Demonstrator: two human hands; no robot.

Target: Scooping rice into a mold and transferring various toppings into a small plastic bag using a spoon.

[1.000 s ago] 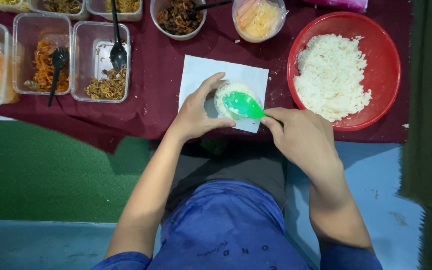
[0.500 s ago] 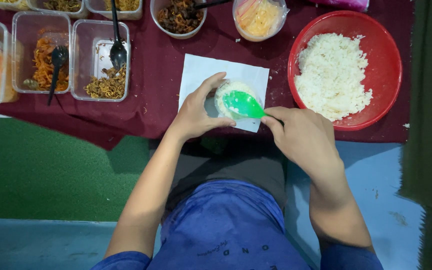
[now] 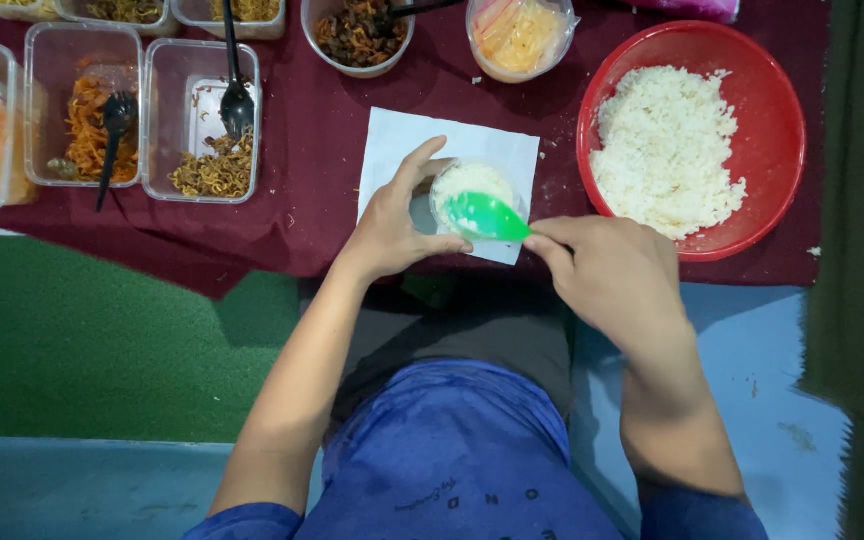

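Two hands busy; left hand (image 3: pixel 392 225) cupping rice cup (image 3: pixel 469 186); right hand (image 3: pixel 617 275) pinching green spoon (image 3: pixel 484 217), bowl pointing left

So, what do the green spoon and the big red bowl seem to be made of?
Green spoon: probably plastic, since it is translucent, glossy and bright. Big red bowl: likely plastic too, with an even colour and a smooth, slightly shiny wall, though the look alone leaves this open.

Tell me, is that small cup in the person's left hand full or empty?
Full: the small cup shows white rice up to its rim, with the green spoon lying across its top.
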